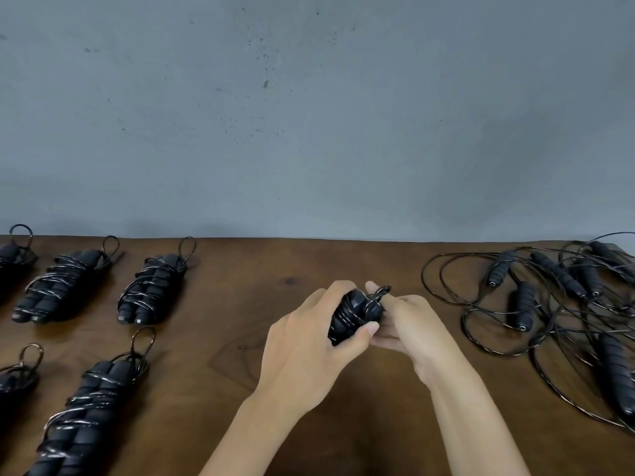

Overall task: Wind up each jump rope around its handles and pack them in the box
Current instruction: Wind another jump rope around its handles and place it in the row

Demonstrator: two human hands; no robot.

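Above the middle of the brown wooden table (309, 262) I hold a black jump rope bundle (354, 312), its cord wound round the two handles. My left hand (309, 348) grips the bundle from the left, thumb across the wraps. My right hand (409, 328) holds the bundle's right side, fingers curled at the small cord loop sticking out at the top. Several wound bundles lie at the left, such as one in the far row (151, 290) and one in the near row (89, 417). No box is in view.
A tangle of unwound black ropes with loose handles (549, 297) covers the table's right side, cords looping out toward the centre. A grey wall (309, 115) rises directly behind the table's far edge.
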